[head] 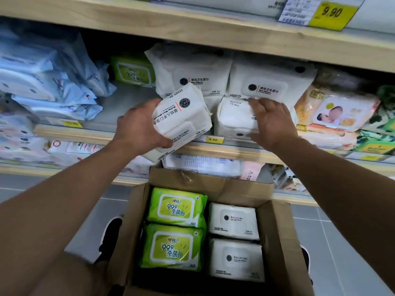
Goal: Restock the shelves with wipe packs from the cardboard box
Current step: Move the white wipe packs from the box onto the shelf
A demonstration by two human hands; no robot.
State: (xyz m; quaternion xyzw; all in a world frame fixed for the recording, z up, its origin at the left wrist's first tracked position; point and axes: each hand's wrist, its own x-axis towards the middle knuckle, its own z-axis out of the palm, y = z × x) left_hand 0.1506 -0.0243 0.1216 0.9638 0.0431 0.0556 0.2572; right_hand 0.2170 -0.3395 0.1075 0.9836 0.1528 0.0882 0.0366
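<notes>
My left hand [140, 127] grips a white wipe pack [183, 118], tilted, in front of the middle shelf [235, 149]. My right hand [272, 122] rests on another white pack [234, 120] that stands at the shelf's front edge, fingers curled over its top. Two larger white packs [267, 82] stand behind them. Below, the open cardboard box [275, 242] holds two green packs [177, 207] on its left and two white packs [234, 221] on its right.
Blue packs [49, 82] fill the shelf's left side, with bare shelf between them and a green pack [133, 69] at the back. Yellow baby-wipe packs [337, 112] crowd the right. A wooden upper shelf [192, 24] hangs overhead. Grey tiled floor [333, 227] surrounds the box.
</notes>
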